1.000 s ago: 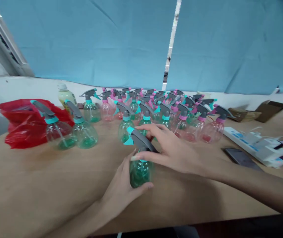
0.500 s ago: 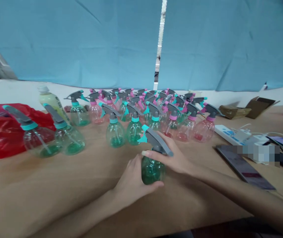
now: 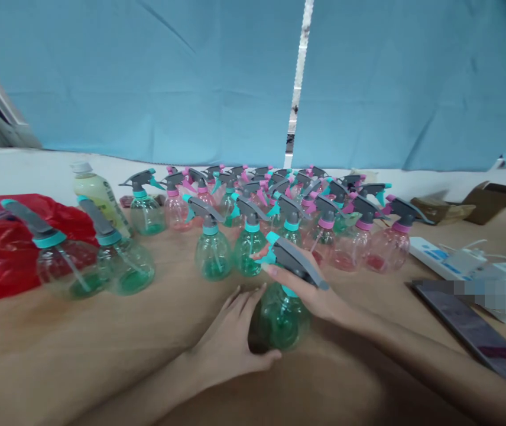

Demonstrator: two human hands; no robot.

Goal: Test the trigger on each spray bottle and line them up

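A green spray bottle (image 3: 285, 322) with a grey and turquoise trigger head is upright in front of me. My right hand (image 3: 308, 290) is closed round its neck, just under the head. To the bottle's left, my left hand (image 3: 229, 328) is open, thumb and fingers spread in a curve beside the body with a small gap. Right behind stands a row of spray bottles, among them a green one (image 3: 213, 251) with a turquoise collar and a pink one (image 3: 388, 245) with a pink collar.
Two tilted green spray bottles (image 3: 125, 266) stand at the left by a red plastic bag (image 3: 64, 222) and a drink bottle (image 3: 97, 195). On the right are a dark flat phone-like slab (image 3: 470, 331), a white power strip (image 3: 434, 254) and an open cardboard box (image 3: 492, 201).
My left hand has loosened from the green spray bottle, leaving a gap. My right hand still holds it at the neck. The view has shifted slightly.
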